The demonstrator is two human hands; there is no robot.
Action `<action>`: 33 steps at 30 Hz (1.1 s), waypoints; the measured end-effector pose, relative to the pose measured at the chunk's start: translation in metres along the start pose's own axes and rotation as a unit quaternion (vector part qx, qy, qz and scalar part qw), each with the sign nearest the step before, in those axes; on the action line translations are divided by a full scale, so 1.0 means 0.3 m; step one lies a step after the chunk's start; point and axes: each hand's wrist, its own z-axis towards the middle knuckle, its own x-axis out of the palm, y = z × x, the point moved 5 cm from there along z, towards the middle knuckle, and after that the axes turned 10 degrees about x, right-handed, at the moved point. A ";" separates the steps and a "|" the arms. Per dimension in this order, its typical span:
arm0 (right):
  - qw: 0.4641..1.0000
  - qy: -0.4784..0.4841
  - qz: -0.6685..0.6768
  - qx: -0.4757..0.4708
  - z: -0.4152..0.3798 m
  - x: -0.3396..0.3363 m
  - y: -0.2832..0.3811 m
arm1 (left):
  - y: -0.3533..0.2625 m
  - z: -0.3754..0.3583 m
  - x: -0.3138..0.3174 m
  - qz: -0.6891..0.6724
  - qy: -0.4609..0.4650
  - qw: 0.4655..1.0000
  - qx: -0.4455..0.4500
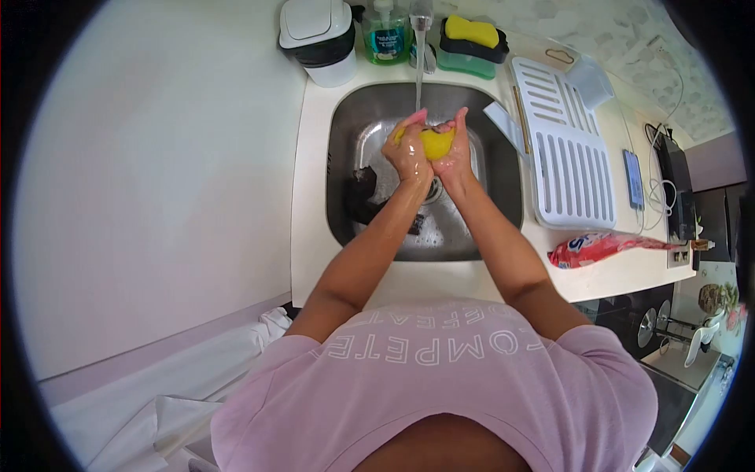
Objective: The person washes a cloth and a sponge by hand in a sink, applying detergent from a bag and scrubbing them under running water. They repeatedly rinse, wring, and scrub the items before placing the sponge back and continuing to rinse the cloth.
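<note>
Over the metal sink (362, 98), a yellow sponge-like thing (438, 145) is held between both wet hands, just below the stream of water (420, 71) from the tap. My left hand (407, 149) is closed round its left side. My right hand (454, 149) supports it from the right, fingers pressed to it and thumb up. Dark cloth (362, 189) lies in the sink at the left, partly hidden by my left forearm. The drain (434, 190) shows below the hands.
Behind the sink stand a small white bin (318, 39), a green soap bottle (387, 39) and a holder with a yellow sponge (472, 31). At the right are a white dish rack (574, 169), a phone (633, 179) and a red packet (594, 248).
</note>
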 end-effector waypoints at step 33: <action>0.368 -0.065 -0.899 0.230 0.041 0.089 -0.086 | 0.071 -0.312 0.006 0.376 0.572 0.200 0.701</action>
